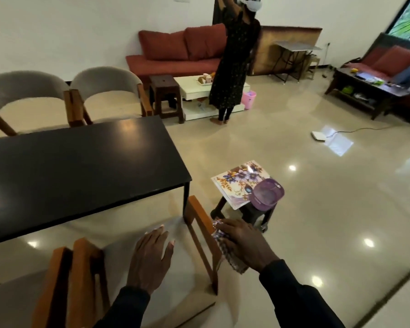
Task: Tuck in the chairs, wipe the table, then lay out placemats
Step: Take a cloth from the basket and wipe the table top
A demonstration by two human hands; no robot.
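Black table [81, 166]: we see its long axis running left to right, with the short right end facing open floor. The top is glossy and shows lamp reflections.
Near chair [200, 235]: wood frame and pale upholstery, facing the table's near long edge at the right corner. One wooden arm runs from that corner back toward us. The picture is blurred there, so we cannot tell how far the chair sits under the table.
Left grip [149, 256]: released, with fingers straight and spread. The palm lies flat on the near chair's pale upholstery and the fingertips point at the table.
Right grip [243, 245]: grasping a checked cloth [232, 261] with the fingers curled over it, just right of the chair's wooden arm.
Cloth's lie: bunched beneath the right grip, with its long axis running from the fingertips back toward the wrist. A loose end hangs under the hand.
Second chair [81, 280]: just left of the first, their wooden frames side by side.
Placemats [234, 183]: a flowered stack lying flat and askew on a dark stool [260, 216], off the table's right end. They are ahead of the right grip and apart from it, with one edge overhanging the stool.
Purple tub [268, 192]: resting on the placemats' right part.
Grey chairs [107, 91]: two side by side at the table's far long edge, facing us.
Floor [294, 233]: wide and shiny to the right of the table and stool.
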